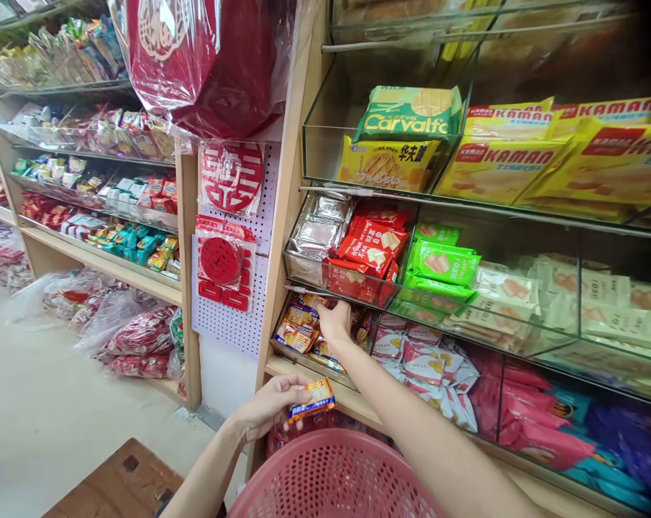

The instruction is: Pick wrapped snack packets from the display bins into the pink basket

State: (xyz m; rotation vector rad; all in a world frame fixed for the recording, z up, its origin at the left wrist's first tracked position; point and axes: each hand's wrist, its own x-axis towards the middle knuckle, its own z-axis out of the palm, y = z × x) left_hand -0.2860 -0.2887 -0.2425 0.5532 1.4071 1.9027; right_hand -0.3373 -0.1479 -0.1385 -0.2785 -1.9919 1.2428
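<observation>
My left hand pinches a small yellow, orange and blue snack packet between thumb and fingers, just above the far rim of a pink perforated plastic basket. Farther forward, my right hand reaches into a clear bin on a low shelf. Packets of the same look lie around it in that bin. The right fingers are curled down and partly hidden, so whatever they grip does not show.
Red packets and green packets fill the tier above; white-and-pink packets lie to the right. A large red wrapped item hangs at upper left. A brown wooden surface sits at lower left. Bagged goods rest under the left shelves.
</observation>
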